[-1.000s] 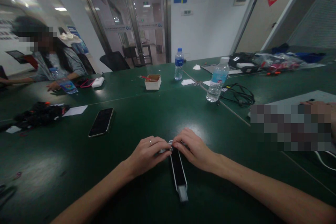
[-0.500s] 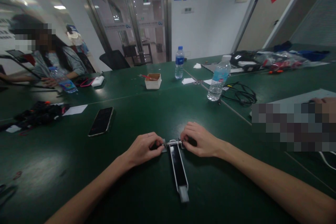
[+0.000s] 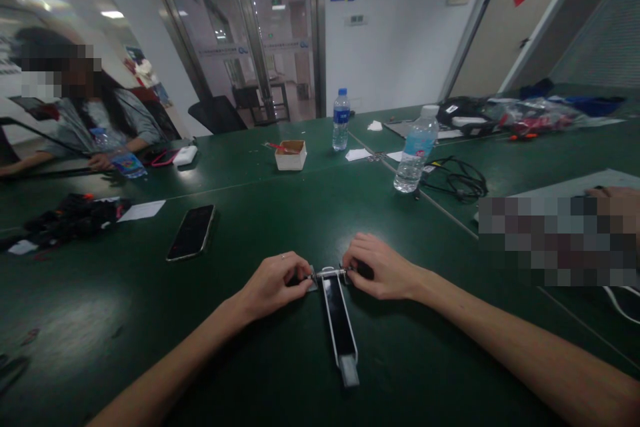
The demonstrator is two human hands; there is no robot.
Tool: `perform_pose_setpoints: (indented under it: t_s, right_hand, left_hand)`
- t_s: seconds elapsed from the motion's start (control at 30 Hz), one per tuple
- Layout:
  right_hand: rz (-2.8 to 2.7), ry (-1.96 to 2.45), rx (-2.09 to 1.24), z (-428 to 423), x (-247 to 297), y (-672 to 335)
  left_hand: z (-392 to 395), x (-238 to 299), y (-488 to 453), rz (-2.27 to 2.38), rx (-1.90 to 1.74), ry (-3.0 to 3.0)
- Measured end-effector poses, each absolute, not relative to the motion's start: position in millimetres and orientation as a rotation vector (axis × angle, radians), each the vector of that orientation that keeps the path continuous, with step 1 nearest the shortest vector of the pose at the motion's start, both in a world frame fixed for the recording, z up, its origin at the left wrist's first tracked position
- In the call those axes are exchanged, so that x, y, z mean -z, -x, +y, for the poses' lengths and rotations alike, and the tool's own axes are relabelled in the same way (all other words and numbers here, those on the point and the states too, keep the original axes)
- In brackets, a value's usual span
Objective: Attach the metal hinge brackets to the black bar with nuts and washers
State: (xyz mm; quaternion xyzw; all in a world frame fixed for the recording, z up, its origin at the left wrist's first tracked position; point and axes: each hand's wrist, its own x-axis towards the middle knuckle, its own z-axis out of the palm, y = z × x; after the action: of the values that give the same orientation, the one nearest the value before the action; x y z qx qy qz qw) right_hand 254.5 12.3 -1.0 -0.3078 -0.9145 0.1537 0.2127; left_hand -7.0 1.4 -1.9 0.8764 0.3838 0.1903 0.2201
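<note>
A long narrow frame (image 3: 340, 317) with pale rails and a dark middle lies on the green table, a grey tab (image 3: 349, 371) at its near end. Across its far end runs a short metal rod (image 3: 329, 273). My left hand (image 3: 280, 283) is closed in a pinch at the rod's left end, beside a small grey plate (image 3: 313, 285). At the right end, the fingers of my right hand (image 3: 376, 267) pinch the rod too. My fingertips hide both rod ends, so small parts there cannot be made out.
A phone (image 3: 191, 232) lies to the left. Ahead stand a small open box (image 3: 291, 156), a blue-capped bottle (image 3: 341, 121) and a larger water bottle (image 3: 415, 150). Black cables (image 3: 457, 180) lie behind at right. Another person (image 3: 107, 113) sits far left; someone's hand (image 3: 617, 203) is at right.
My hands and the frame stay almost where they were, with only a slight shift of the fingers at the rod. The person at far left has moved an arm.
</note>
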Motion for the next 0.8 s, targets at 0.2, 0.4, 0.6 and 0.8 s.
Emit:
perform_pose_setpoints:
  t_s: [0.2, 0.4, 0.6, 0.8]
  right_hand:
    - [-2.527, 0.834, -0.447, 12.1, 0.5, -254.9]
    - [-2.53, 0.831, -0.454, 12.1, 0.1, -255.3]
    - [-2.528, 0.823, -0.445, 10.9, -2.4, -254.5]
    - [-2.535, 0.825, -0.443, 12.9, 0.7, -255.0]
  left_hand:
    - [2.6, -1.3, 6.1, 1.101, -0.462, -2.409]
    - [1.9, -5.0, 4.8, 1.109, -0.452, -2.368]
    - [0.3, -7.6, 3.9, 1.095, -0.478, -2.314]
    - [1.8, -4.8, 4.5, 1.136, -0.413, -2.327]
